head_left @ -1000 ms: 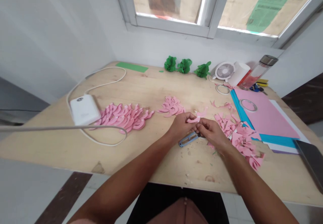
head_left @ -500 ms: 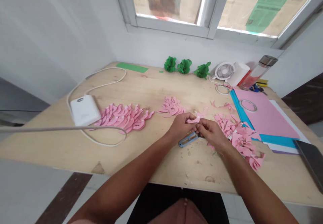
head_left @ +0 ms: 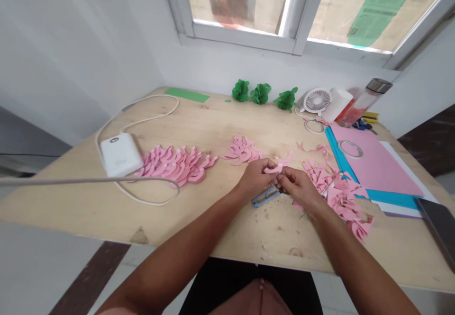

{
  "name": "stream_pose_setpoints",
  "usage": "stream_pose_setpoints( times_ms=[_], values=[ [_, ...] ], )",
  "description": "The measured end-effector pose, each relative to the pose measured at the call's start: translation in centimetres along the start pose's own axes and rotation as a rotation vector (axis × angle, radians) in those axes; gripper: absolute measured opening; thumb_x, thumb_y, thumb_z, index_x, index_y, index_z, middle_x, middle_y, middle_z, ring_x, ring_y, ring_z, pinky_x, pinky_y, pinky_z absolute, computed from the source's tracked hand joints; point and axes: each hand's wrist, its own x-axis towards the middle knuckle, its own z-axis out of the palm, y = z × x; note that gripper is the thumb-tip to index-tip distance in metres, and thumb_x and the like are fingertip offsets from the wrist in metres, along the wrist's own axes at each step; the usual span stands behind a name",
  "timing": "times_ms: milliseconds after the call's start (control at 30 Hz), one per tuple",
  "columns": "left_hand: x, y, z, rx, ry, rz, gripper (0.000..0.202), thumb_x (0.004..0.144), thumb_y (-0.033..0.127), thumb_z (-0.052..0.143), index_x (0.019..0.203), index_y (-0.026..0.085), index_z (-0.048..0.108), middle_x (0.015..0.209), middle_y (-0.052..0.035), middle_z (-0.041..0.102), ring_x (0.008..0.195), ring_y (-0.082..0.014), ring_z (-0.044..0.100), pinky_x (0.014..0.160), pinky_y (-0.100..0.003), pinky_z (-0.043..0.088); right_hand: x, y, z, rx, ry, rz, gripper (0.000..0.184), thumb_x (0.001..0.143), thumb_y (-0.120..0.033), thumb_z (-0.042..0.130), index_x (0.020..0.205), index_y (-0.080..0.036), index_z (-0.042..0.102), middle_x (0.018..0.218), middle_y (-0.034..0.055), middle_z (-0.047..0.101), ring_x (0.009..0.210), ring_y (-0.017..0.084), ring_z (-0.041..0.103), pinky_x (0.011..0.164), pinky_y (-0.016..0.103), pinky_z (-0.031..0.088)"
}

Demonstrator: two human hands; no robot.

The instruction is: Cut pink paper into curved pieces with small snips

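The left hand (head_left: 255, 177) and right hand (head_left: 301, 187) pinch a curved pink paper strip (head_left: 277, 168) near the middle of the desk (head_left: 213, 130); blue scissors (head_left: 265, 196) sit just below at 6 o'clock, so a slip could nick a finger.

I'm looking at a small paper-craft corner in a white-walled room: a bare plywood table (head_left: 213, 132) under a window (head_left: 241, 40), strewn with pink paper cutouts (head_left: 174, 166) and coloured card sheets (head_left: 369, 158), beside a little desk fan (head_left: 317, 101) and a water bottle (head_left: 366, 102).
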Motion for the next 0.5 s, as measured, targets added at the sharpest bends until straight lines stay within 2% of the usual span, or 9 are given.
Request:
stream_pose_setpoints(
  times_ms=[500],
  values=[
    [0.21,-0.46,-0.23,0.038,0.003,0.005,0.015,0.068,0.027,0.061,0.066,0.014,0.052,0.052,0.0032,0.053,0.046,-0.0067,0.046,0.048,-0.02,0.038,-0.08,-0.2,-0.16,-0.058,-0.042,-0.007,0.018,0.083,-0.028,0.044,0.072,-0.017,0.054,0.06,-0.0021,0.047,0.053,0.01,0.04,0.048,0.02,0.031]
  ],
)
